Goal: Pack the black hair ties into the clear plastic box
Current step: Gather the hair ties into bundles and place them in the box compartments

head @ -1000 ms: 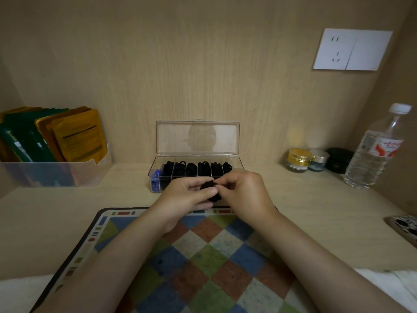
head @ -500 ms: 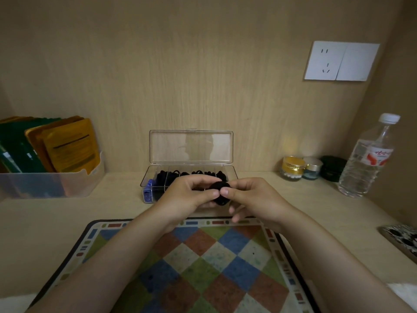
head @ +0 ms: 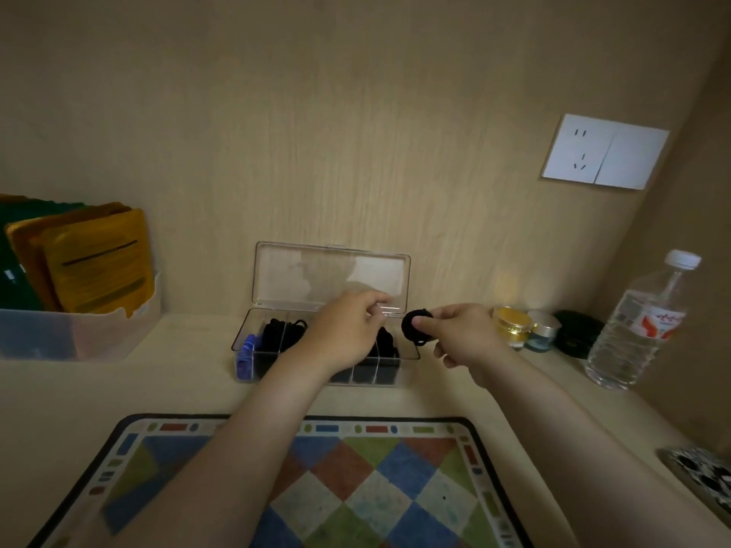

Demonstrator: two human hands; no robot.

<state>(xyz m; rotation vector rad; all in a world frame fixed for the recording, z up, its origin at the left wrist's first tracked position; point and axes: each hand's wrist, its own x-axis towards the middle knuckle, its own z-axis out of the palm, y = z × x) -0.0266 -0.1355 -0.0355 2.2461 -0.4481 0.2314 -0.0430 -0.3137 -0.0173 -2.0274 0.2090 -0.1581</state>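
Right hand (head: pixel 463 336) pinching a black hair tie (head: pixel 414 330) over the right end of the open clear plastic box (head: pixel 277 367), left hand (head: pixel 344 336) curled above its compartments

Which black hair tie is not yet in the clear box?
The coiled hair tie pinched in the right hand, held near the clear box's right end. The other hair ties lie inside its compartments, partly behind the left hand.

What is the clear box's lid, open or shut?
Open. The lid stands upright behind the clear plastic box, against the wall, and black hair ties show in its uncovered compartments.
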